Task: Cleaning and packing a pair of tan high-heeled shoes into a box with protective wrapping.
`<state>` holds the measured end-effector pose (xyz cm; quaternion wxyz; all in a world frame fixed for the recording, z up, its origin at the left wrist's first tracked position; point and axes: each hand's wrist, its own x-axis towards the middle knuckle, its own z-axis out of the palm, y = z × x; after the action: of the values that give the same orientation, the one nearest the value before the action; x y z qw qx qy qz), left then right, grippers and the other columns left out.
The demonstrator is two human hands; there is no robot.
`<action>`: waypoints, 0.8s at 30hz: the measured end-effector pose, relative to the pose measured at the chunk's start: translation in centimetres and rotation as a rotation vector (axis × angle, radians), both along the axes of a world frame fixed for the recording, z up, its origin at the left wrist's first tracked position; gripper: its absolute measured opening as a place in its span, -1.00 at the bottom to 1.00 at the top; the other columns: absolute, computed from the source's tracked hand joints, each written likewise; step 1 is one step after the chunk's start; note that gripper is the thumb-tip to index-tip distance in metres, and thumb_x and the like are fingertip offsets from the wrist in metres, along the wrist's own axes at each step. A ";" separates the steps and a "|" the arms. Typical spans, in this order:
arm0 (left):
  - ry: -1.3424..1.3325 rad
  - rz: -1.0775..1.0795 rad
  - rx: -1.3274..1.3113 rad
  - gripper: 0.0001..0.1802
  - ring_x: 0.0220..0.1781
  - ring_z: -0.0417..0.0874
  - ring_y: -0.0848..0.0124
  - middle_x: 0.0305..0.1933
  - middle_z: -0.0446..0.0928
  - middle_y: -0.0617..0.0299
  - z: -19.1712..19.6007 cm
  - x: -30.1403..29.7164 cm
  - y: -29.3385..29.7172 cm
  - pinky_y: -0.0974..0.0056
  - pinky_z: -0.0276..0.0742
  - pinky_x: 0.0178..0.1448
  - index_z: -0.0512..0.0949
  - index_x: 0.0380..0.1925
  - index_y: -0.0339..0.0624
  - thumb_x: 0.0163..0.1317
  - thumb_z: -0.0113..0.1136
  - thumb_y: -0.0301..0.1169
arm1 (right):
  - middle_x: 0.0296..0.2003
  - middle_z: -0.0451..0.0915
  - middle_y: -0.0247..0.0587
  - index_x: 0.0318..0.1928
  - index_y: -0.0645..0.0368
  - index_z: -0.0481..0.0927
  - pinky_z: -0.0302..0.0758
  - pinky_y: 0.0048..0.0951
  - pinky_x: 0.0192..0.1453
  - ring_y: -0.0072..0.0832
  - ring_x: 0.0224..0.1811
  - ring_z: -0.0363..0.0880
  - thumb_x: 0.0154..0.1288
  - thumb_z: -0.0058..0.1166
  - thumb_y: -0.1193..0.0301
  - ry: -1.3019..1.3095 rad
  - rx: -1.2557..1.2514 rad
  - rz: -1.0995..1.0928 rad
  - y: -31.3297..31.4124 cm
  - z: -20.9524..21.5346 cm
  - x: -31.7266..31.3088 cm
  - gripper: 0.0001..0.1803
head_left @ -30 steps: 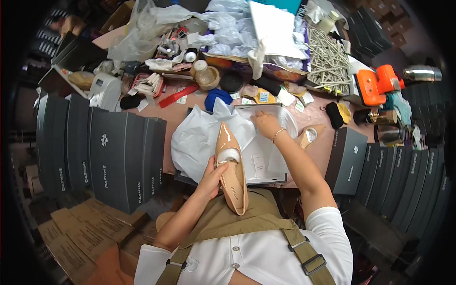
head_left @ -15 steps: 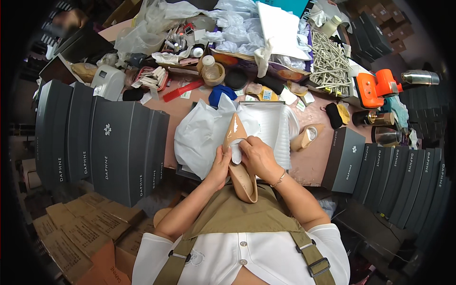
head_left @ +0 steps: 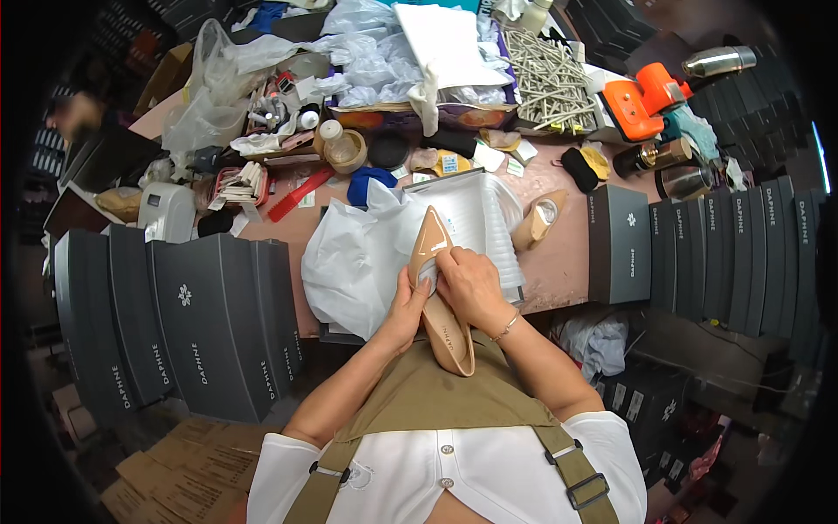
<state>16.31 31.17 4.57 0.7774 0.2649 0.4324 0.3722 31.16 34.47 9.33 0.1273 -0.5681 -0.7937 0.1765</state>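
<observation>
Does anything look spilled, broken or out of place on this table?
Nothing clearly looks spilled or broken. Crumpled white tissue paper bulges untidily over the left side of the open box, not tucked inside. The beige shoe in the left hand shows no obvious damage; a similar shoe lies on the table, right of the box.

Left hand and right hand on a beige shoe (glossy, with pointed toe) near white paper
</observation>
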 end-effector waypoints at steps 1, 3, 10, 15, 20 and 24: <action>-0.023 0.022 -0.030 -0.36 0.31 0.23 0.35 0.29 0.19 0.07 0.2 -0.1 -0.2 0.27 0.22 0.34 -0.10 0.36 -0.22 0.46 -0.13 -0.18 | -0.32 0.44 -0.10 -0.07 0.16 0.46 0.46 -0.26 -0.22 -0.13 -0.30 0.49 -0.06 0.22 0.45 0.054 0.012 -0.008 -0.4 0.3 0.0 -0.55; -0.027 -0.004 -0.037 -0.39 0.30 0.25 0.35 0.28 0.20 0.08 0.1 0.1 -0.4 0.27 0.22 0.34 -0.08 0.35 -0.22 0.47 -0.16 -0.18 | -0.28 0.43 -0.06 0.03 0.17 0.44 0.44 -0.28 -0.20 -0.13 -0.24 0.47 -0.08 0.26 0.44 0.160 0.035 -0.016 -1.4 2.2 0.6 -0.44; 0.054 -0.092 0.073 -0.37 0.29 0.26 0.36 0.26 0.21 0.06 0.6 2.8 0.0 0.29 0.21 0.34 -0.05 0.34 -0.23 0.45 -0.13 -0.14 | 0.01 0.46 0.13 0.40 0.13 0.08 0.41 -0.22 0.11 -0.06 0.05 0.47 0.01 0.35 0.36 0.541 -0.184 -0.141 0.5 -1.1 4.3 -0.03; 0.052 0.104 -0.016 -0.27 0.34 0.22 0.34 0.35 0.14 0.02 -0.1 7.6 -2.7 0.28 0.19 0.36 -0.21 0.41 -0.23 0.42 -0.06 -0.32 | -0.09 0.51 0.13 0.40 0.13 0.08 0.47 -0.24 0.01 -0.02 -0.03 0.50 0.02 0.32 0.35 0.420 -0.248 -0.124 1.5 -1.2 8.1 -0.05; -0.041 0.258 -0.136 -0.33 0.18 0.47 0.26 0.23 0.34 0.03 2.1 10.2 -3.1 0.18 0.43 0.22 -0.09 0.40 -0.20 0.34 -0.12 -0.53 | 0.35 0.08 -0.03 0.46 0.05 -0.17 0.47 -0.26 0.06 -0.18 0.01 0.50 0.13 0.30 0.25 0.488 0.043 -0.284 0.3 -3.7 18.5 0.06; 0.024 0.262 -0.136 -0.34 0.12 0.50 0.27 0.20 0.36 0.05 2.2 11.5 -0.7 0.18 0.49 0.16 -0.04 0.40 -0.17 0.28 -0.17 -0.54 | 0.29 0.20 -0.03 0.46 0.05 -0.20 0.49 -0.28 0.04 -0.20 0.05 0.50 0.10 0.31 0.24 1.156 -0.420 -0.939 0.2 -14.1 23.6 0.09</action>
<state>27.84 30.47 6.79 0.7332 0.1575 0.4967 0.4369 54.79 34.67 -4.76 0.4726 -0.6748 -0.2270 0.5193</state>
